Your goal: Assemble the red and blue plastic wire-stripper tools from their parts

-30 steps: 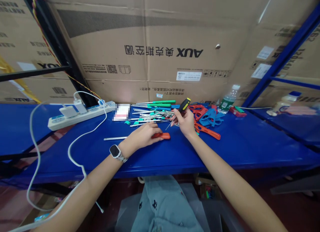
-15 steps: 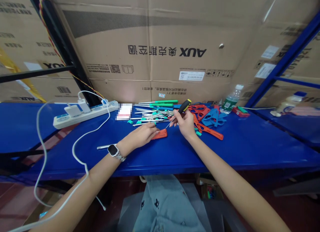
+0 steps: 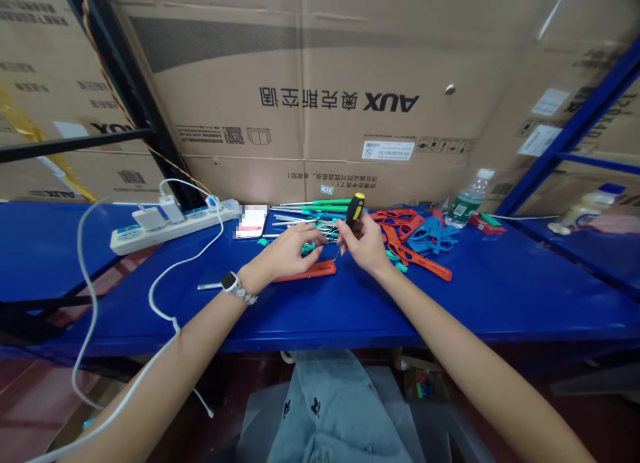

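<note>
A screwdriver with a black and yellow handle (image 3: 355, 210) stands nearly upright in my right hand (image 3: 367, 244), its thin shaft pointing down to the right end of an orange plastic piece (image 3: 320, 270). That long, slotted piece lies flat on the blue table. Over its left part is my left hand (image 3: 287, 253), thumb and fingers apart. Green plastic bits (image 3: 309, 248) show in the gap between them; whether the fingers touch these is unclear. Just beyond both hands lie several metal rods (image 3: 295, 218) and green-handled tools (image 3: 333, 202).
Orange-red frames (image 3: 417, 255) and blue plastic frames (image 3: 433, 234) are heaped to the right, near a water bottle (image 3: 466, 200). At left, a white power strip (image 3: 175, 228) trails a cable (image 3: 153, 290) across my left forearm. Large cardboard boxes (image 3: 320, 63) stand behind the table.
My left hand has risen off the orange piece, its fingers spreading toward the green bits, so more of the piece shows. The screwdriver has tipped from a slant to nearly upright.
</note>
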Demonstrator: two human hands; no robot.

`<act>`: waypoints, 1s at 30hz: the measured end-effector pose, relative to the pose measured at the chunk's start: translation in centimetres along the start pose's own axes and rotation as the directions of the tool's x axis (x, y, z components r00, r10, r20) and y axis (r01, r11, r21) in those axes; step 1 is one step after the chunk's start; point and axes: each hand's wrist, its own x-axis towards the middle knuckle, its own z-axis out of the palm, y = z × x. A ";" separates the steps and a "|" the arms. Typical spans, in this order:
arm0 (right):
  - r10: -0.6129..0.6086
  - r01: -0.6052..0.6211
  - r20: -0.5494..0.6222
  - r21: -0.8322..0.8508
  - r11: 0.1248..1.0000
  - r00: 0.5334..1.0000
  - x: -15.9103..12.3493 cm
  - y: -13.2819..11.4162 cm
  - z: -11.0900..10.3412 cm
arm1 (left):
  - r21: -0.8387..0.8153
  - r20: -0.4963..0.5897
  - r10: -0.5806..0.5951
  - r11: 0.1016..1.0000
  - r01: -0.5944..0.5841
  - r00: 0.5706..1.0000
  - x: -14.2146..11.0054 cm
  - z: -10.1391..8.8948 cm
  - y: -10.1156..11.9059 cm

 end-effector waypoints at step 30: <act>-0.040 0.046 -0.123 0.045 0.998 0.992 0.3 0.0 1.7 | -0.329 -0.036 -0.236 0.920 0.211 0.971 0.4 3.2 -1.0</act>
